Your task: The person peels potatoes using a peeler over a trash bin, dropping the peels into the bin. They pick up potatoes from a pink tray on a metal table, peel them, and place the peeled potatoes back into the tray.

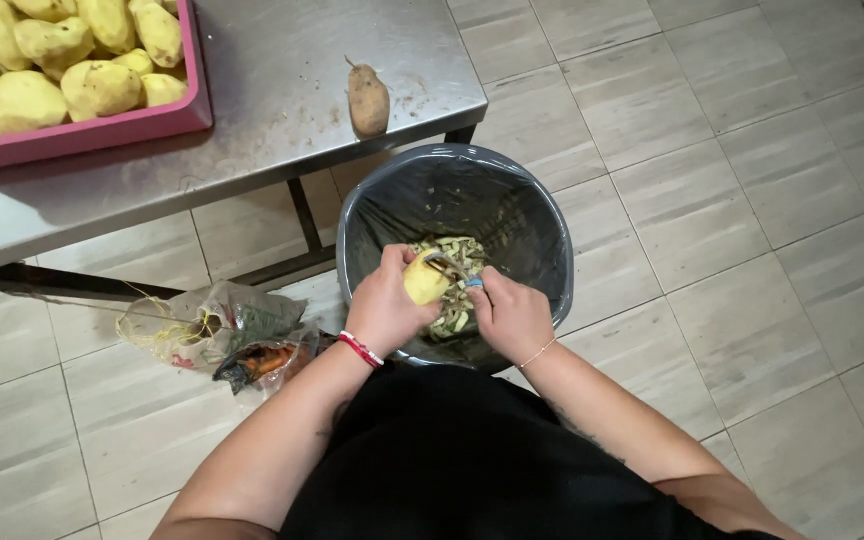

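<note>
Potato (424, 280) sits in the closed left grip (384, 310), just left of the right grip (512, 315) clasping a peeler (452, 268) over the bin (552, 250)

Left hand (384, 308) holding potato (424, 281), right hand (512, 315) with peeler (455, 270), over bin (542, 235)
</note>
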